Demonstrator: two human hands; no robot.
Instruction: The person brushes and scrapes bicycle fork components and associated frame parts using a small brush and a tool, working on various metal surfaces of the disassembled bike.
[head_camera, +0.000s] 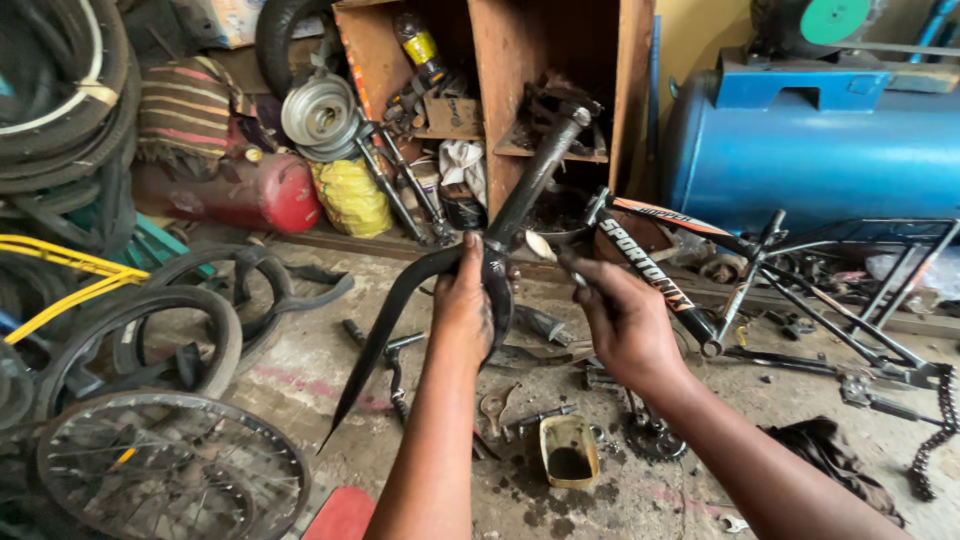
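My left hand (463, 305) grips a black bicycle fork (415, 290) at its crown, holding it up with the steerer tube pointing up and right toward the shelf and the blades curving down to the left. My right hand (625, 320) holds a small thin tool (558, 256) with a pale rounded tip that sits against the fork crown. Below the hands on the floor sits a small greasy rectangular tin (569, 450).
A black bicycle frame (690, 270) lies on the concrete floor at right, with a chain (935, 440). A blue tank (820, 150) stands behind it. A wooden shelf (500, 80) holds parts. Tyres and a spoked wheel (170, 470) crowd the left. Loose tools lie below.
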